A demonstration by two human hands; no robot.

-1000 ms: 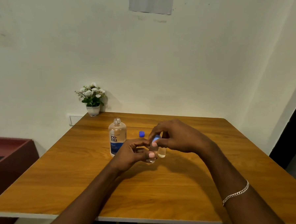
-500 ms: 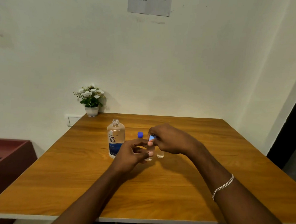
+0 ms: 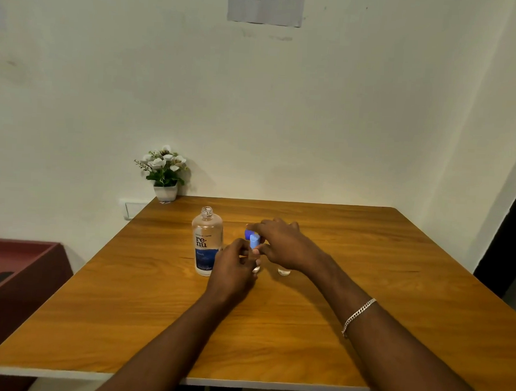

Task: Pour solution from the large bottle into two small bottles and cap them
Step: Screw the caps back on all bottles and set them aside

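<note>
Left hand (image 3: 233, 267) gripped a small bottle (image 3: 256, 268) steady so right hand (image 3: 281, 246) could, apparently, twist on the cap (image 3: 254, 240) it pinched.

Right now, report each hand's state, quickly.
Left hand: grips the small bottle, mostly hidden behind its fingers.
Right hand: pinches the light blue cap atop that bottle.

Large bottle (image 3: 206, 242) uncapped, upright, two small bottles (image 3: 284, 271) just right, mostly hidden, pale blue cap (image 3: 254, 241) atop one
</note>
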